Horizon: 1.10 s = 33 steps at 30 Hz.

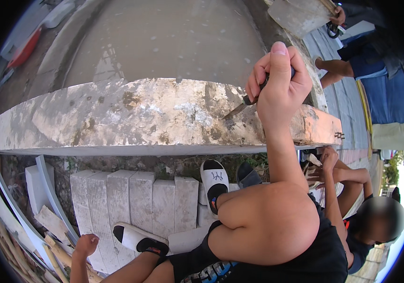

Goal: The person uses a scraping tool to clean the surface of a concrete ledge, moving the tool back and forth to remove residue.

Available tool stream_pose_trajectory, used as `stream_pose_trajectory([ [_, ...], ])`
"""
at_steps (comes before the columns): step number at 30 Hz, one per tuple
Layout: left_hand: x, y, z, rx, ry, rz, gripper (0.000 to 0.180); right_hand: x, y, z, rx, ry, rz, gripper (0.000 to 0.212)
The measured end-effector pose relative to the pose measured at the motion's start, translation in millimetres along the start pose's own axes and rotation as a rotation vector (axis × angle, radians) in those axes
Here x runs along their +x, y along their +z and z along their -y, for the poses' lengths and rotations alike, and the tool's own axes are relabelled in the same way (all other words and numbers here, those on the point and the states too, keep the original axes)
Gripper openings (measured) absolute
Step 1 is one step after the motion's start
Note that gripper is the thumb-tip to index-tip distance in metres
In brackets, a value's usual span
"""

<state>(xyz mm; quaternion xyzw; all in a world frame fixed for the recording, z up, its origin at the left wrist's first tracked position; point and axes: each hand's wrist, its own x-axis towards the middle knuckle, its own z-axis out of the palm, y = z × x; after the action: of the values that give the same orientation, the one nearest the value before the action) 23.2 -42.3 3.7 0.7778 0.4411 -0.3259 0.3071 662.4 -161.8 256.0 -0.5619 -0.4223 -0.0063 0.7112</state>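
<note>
My right hand (284, 80) is closed around the dark handle of a knife (236, 111), a tool with a narrow, tapering metal blade. The thumb lies along the top of the grip, and the blade slants down to the left. Its tip meets the stained, pale top of a concrete ledge (155, 115), near a whitish patch. My left hand (87, 245) is low on the left, above pale blocks (140, 198). Its fingers are curled in, and nothing shows in them.
Murky water (164, 42) fills a basin beyond the ledge. Close on my right, another person (336, 174) works with both hands. A second person at upper right holds a board (301, 16). Curved pale strips (55, 193) and wood pieces lie left. Metal stubs (339, 135) project from the ledge's right end.
</note>
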Motion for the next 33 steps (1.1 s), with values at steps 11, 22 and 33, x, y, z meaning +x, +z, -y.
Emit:
stream_pose_trajectory([
  [11, 2.0, -9.8, -16.3, -0.004, 0.027, -0.031, 0.02, -0.9, -8.9, -1.5, -0.243, -0.195, 0.106, 0.036],
  [22, 6.1, -6.2, -6.6, -0.045, -0.007, -0.038, 0.02, -16.3, 7.6, 9.7, -0.347, -0.391, 0.15, 0.035],
  [33, -0.1, -6.3, -15.1, -0.059, -0.029, -0.019, 0.018, -21.3, 12.1, 13.1, -0.407, -0.397, 0.199, 0.037],
])
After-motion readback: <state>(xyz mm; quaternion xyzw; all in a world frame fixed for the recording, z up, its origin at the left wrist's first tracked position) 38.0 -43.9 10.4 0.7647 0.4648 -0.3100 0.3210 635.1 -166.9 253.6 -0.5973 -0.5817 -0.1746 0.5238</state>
